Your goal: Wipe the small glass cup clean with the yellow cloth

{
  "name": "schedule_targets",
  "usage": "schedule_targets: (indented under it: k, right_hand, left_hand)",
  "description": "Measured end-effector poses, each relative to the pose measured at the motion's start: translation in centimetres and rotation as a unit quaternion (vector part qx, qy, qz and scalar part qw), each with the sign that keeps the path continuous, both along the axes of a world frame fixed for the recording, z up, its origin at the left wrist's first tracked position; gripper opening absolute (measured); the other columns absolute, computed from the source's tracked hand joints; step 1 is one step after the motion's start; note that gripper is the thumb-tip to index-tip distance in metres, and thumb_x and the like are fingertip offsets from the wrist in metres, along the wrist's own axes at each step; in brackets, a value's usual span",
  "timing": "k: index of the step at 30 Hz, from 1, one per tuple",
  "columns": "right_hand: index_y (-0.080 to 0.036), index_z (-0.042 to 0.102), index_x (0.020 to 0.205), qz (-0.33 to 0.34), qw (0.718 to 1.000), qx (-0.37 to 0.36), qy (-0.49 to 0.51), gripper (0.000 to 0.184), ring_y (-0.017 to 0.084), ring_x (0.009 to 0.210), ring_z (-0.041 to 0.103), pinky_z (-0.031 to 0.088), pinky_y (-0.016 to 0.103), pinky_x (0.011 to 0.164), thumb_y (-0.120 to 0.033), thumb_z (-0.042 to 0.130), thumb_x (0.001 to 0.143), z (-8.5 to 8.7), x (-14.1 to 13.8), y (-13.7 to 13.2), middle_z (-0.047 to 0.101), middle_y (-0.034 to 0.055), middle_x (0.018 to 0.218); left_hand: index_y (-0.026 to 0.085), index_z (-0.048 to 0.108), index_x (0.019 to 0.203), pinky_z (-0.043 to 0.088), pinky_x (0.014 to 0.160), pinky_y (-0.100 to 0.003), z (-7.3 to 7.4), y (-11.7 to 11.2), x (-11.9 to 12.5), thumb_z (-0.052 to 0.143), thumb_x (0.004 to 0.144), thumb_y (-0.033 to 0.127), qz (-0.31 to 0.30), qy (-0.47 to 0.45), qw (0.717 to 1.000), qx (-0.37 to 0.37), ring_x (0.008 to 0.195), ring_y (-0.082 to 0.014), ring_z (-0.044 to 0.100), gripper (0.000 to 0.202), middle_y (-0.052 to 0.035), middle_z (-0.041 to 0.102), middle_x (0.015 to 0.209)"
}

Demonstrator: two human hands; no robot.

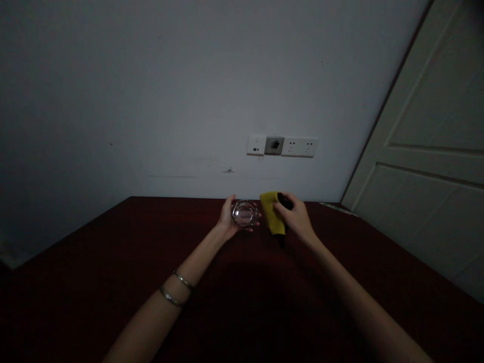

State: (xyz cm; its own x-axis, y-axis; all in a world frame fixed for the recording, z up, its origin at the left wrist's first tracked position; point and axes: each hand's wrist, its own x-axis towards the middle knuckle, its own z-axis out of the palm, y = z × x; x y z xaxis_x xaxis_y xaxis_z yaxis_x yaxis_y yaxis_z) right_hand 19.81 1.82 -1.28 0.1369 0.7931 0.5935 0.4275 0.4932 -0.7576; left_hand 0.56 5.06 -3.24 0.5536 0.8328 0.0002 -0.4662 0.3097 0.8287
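Note:
In my left hand (pixel 227 218) is a small clear glass dish (pixel 244 214), like an ashtray, held from beneath with the fingers wrapped under its far side. Just to the right, my right hand (pixel 298 216) pinches a yellow and black cloth (pixel 270 212), which hangs down folded. A small gap separates the cloth from the glass dish. Both hands are raised over the dark red tabletop (pixel 189 252). Two bracelets circle my left forearm.
The tabletop meets a pale wall (pixel 189 101) carrying a row of sockets (pixel 298 146) with a black plug (pixel 275 144). At the right stands a panelled door (pixel 427 141). A thin flat strip (pixel 338 208) lies near the table's far right corner. The light is dim.

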Motion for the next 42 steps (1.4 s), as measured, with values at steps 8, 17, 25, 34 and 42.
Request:
schedule_targets:
  k: [8, 17, 25, 34, 42]
  right_hand:
    - [-0.017, 0.057, 0.095, -0.013, 0.995, 0.044, -0.089, 0.026, 0.023, 0.078, 0.061, 0.046, 0.036, 0.073, -0.029, 0.054, 0.072, 0.4, -1.0, -1.3, 0.066, 0.0082, 0.086]
    - [-0.018, 0.055, 0.096, 0.032, 0.999, -0.016, -0.041, 0.027, 0.021, 0.082, 0.062, 0.047, 0.036, 0.075, -0.036, 0.053, 0.076, -0.7, -1.2, -0.1, 0.066, 0.0070, 0.091]
    - [-0.016, 0.059, 0.101, 0.073, 0.997, -0.031, 0.005, 0.035, 0.022, 0.084, 0.061, 0.048, 0.034, 0.074, -0.041, 0.053, 0.077, -0.5, -1.1, 0.0, 0.067, 0.0085, 0.096]
    - [-0.021, 0.057, 0.098, 0.068, 0.997, 0.043, 0.011, 0.026, 0.023, 0.096, 0.057, 0.042, 0.037, 0.088, -0.033, 0.057, 0.075, -0.4, -0.4, 0.3, 0.063, 0.0053, 0.098]
    - [-0.025, 0.055, 0.097, 0.188, 0.981, 0.004, 0.042, 0.025, 0.020, 0.095, 0.055, 0.040, 0.033, 0.085, -0.027, 0.057, 0.072, 0.0, -1.5, -0.6, 0.061, 0.0004, 0.099]
  left_hand:
    - [0.009, 0.061, 0.102, 0.050, 0.048, -0.042, 0.2, -0.5, 0.5, 0.026, 0.085, 0.052, 0.043, 0.037, 0.997, -0.043, 0.063, -0.0311, 0.066, 0.058, -0.0182, 0.069, 0.081]
    - [0.009, 0.061, 0.093, 0.048, 0.041, -0.040, -0.1, -0.8, 0.6, 0.027, 0.084, 0.056, 0.015, 0.068, 0.997, -0.018, 0.055, -0.0308, 0.065, 0.059, -0.0182, 0.069, 0.073]
    - [0.010, 0.060, 0.092, 0.047, 0.039, -0.036, -0.4, -0.9, 0.3, 0.026, 0.081, 0.068, -0.110, 0.070, 0.991, 0.020, 0.058, -0.0326, 0.066, 0.068, -0.0189, 0.068, 0.073]
    - [0.013, 0.043, 0.114, 0.046, 0.038, -0.035, -0.8, -0.4, 0.3, 0.018, 0.077, 0.075, -0.145, 0.071, 0.987, 0.023, 0.062, -0.0342, 0.067, 0.076, -0.0215, 0.067, 0.085]
    - [0.015, 0.044, 0.115, 0.046, 0.038, -0.035, -0.8, -0.7, 0.2, 0.020, 0.078, 0.074, -0.107, 0.054, 0.992, 0.033, 0.059, -0.0320, 0.066, 0.073, -0.0182, 0.067, 0.087]
